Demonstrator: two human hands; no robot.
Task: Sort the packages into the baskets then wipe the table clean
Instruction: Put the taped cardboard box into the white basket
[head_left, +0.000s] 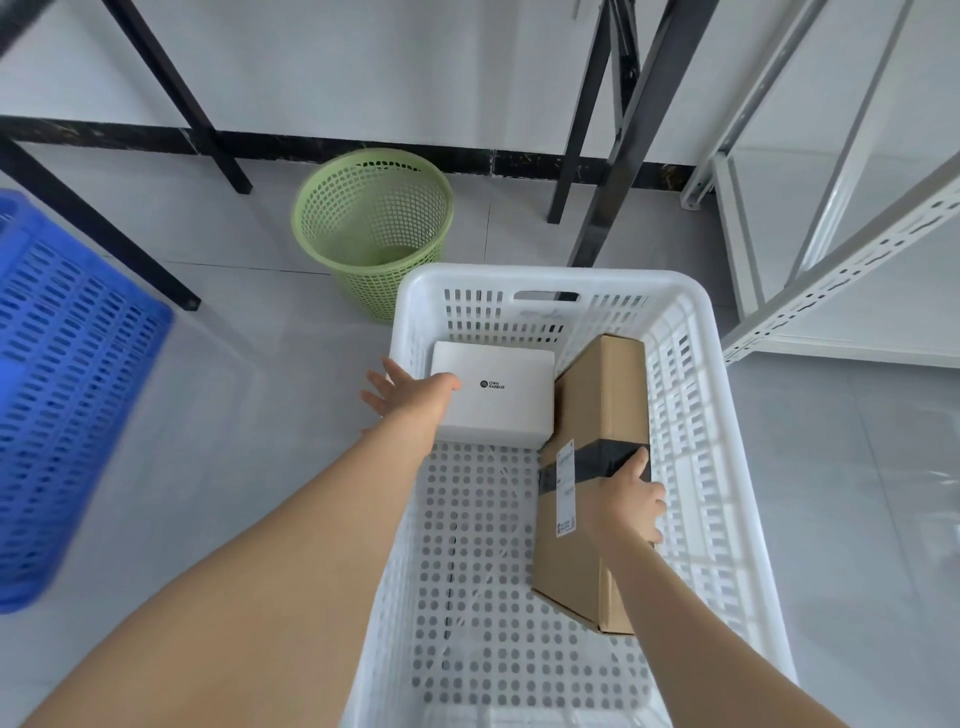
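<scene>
Inside the white basket (550, 275) on the floor, the left hand (410, 397) rests on the white box (498, 410) by the far wall, fingers spread straight. The right hand (631, 499) grips the tilted brown carton (597, 395), fingers curled round its right edge.

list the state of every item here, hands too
white basket: on the floor, two boxes inside
white box: closed, flat in the basket's far left corner
cardboard box: taped closed, along the basket's right side, looks tilted
green bin: upright, looks empty
blue basket: partly in view, contents hidden
left hand: fingers spread, thumb touches the white box
right hand: grips the cardboard box
</scene>
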